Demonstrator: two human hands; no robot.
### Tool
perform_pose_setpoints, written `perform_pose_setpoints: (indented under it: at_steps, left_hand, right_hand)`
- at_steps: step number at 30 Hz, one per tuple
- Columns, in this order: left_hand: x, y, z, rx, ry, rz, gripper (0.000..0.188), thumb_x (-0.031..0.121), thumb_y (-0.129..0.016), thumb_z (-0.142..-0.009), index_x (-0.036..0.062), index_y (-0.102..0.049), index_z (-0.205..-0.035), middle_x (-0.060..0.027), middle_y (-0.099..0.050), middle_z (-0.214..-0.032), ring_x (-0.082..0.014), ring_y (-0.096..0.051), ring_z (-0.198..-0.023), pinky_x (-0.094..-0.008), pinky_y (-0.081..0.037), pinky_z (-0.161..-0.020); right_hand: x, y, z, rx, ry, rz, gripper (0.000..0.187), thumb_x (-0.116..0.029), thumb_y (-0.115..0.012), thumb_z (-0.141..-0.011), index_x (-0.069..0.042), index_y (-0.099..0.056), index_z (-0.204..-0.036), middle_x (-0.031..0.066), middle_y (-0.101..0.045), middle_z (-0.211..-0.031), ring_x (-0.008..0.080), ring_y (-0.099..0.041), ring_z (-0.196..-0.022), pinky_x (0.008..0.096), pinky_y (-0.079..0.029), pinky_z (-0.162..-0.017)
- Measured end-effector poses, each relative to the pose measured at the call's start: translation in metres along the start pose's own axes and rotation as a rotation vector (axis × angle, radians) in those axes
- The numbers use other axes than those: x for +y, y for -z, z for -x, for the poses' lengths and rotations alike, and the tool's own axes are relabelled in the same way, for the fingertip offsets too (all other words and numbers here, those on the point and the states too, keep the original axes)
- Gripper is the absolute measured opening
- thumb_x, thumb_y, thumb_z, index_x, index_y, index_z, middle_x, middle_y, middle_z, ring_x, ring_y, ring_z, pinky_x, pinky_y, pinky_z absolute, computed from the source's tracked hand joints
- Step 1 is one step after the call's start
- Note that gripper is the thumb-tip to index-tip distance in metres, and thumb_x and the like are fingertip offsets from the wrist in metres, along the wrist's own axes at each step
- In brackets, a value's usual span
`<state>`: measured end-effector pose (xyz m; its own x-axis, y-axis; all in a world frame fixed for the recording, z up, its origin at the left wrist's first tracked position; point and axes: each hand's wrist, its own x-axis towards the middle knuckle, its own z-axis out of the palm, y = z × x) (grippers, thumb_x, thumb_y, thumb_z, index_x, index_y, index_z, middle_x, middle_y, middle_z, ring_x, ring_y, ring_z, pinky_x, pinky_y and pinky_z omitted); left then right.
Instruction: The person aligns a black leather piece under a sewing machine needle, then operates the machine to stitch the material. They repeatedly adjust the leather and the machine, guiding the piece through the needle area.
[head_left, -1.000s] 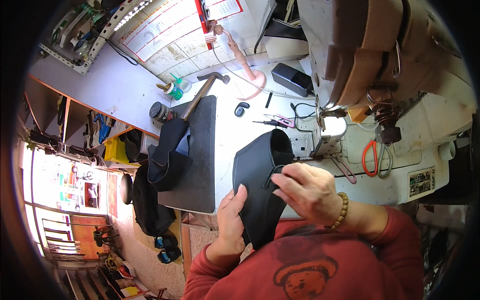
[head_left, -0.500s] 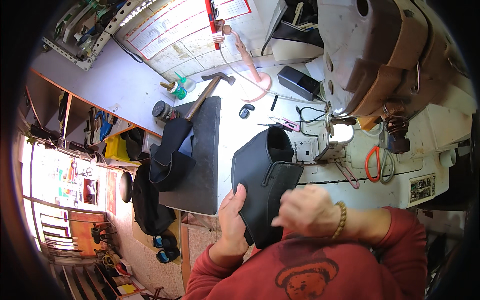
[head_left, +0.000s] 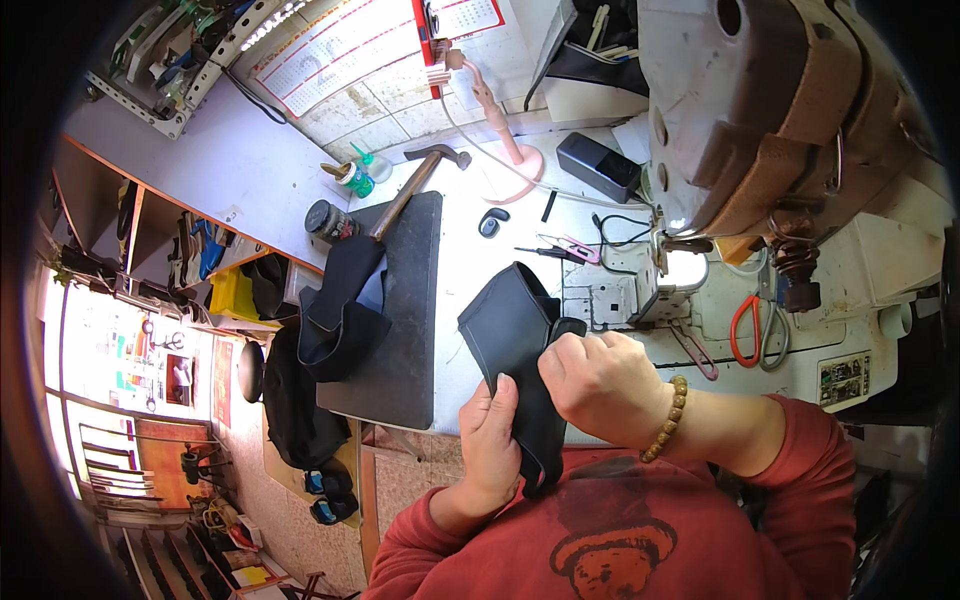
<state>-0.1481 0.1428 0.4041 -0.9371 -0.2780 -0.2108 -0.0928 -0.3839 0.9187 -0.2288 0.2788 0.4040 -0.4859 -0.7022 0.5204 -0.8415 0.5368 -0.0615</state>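
A black leather boot upper [head_left: 508, 320] with stitched seams is held in front of my red top, over the table's near edge. My left hand [head_left: 490, 440] grips its left side low down, the thumb lying on the outer face. On the upper's right edge my right hand [head_left: 605, 385] is closed, knuckles up, with a bit of black leather showing past the fingers; the fingertips are hidden. A beaded bracelet circles my right wrist. More black leather uppers [head_left: 345, 310] lie to the left on a dark board [head_left: 410, 290].
A sewing machine [head_left: 730, 130] stands at the right, with orange-and-grey-handled scissors [head_left: 750, 330] on its bed. Farther back are a hammer [head_left: 410, 190], a pink lamp stand [head_left: 515, 170], a dark jar [head_left: 330, 221], pink snips [head_left: 580, 250] and a black box [head_left: 598, 166].
My right hand has moved up and closed on the upper's right edge. The upper has turned and looks narrower, its opening less visible. My left hand has shifted slightly right.
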Motion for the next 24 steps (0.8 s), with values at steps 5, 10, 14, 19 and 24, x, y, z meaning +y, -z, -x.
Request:
perform_pose_setpoints:
  at_steps: [5, 10, 14, 19, 24]
  left_hand:
    - [0.011, -0.004, -0.008, 0.037, 0.075, 0.101, 0.030, 0.023, -0.045, -0.100, -0.0015, -0.056, -0.112, -0.0080, -0.064, -0.101, -0.0139, -0.061, -0.086, -0.0261, -0.049, -0.077]
    - [0.023, -0.003, -0.014, 0.082, 0.148, 0.139, 0.033, 0.025, -0.044, -0.100, -0.0023, -0.055, -0.114, -0.0117, -0.063, -0.107, -0.0178, -0.063, -0.090, -0.0290, -0.050, -0.081]
    - [0.023, -0.006, -0.013, 0.107, 0.139, 0.153, 0.034, 0.027, -0.044, -0.100, -0.0020, -0.055, -0.114, -0.0110, -0.063, -0.107, -0.0172, -0.062, -0.090, -0.0280, -0.049, -0.082]
    - [0.020, -0.011, -0.008, 0.129, 0.102, 0.108, 0.033, 0.026, -0.044, -0.100, -0.0022, -0.055, -0.113, -0.0090, -0.063, -0.105, -0.0147, -0.061, -0.089, -0.0262, -0.048, -0.081]
    - [0.014, -0.006, -0.006, 0.024, 0.013, 0.025, 0.032, 0.022, -0.042, -0.101, -0.0033, -0.055, -0.115, -0.0070, -0.062, -0.104, -0.0113, -0.058, -0.089, -0.0237, -0.046, -0.079]
  right_hand:
    - [-0.015, 0.019, 0.000, -0.050, 0.138, -0.276, 0.015, -0.016, -0.060, -0.070, -0.013, -0.046, -0.065, -0.0002, -0.043, -0.061, 0.0136, -0.048, -0.049, 0.0287, -0.038, -0.047]
    - [-0.012, 0.026, 0.014, -0.361, 0.028, -0.293, 0.023, -0.026, -0.067, -0.077, -0.014, -0.049, -0.068, 0.0007, -0.049, -0.064, 0.0175, -0.054, -0.053, 0.0308, -0.040, -0.047]
    - [0.018, 0.011, 0.013, 0.007, -0.118, -0.369, 0.007, -0.011, -0.060, -0.078, -0.010, -0.052, -0.079, 0.0035, -0.049, -0.073, 0.0181, -0.057, -0.064, 0.0312, -0.045, -0.051]
    - [0.024, 0.009, -0.001, 0.096, -0.103, -0.421, 0.011, -0.002, -0.063, -0.077, -0.005, -0.054, -0.084, 0.0056, -0.049, -0.073, 0.0211, -0.055, -0.060, 0.0317, -0.045, -0.051]
    - [0.020, 0.012, -0.005, 0.029, -0.074, -0.264, 0.009, -0.004, -0.058, -0.074, -0.007, -0.052, -0.080, 0.0046, -0.047, -0.072, 0.0187, -0.054, -0.059, 0.0307, -0.043, -0.052]
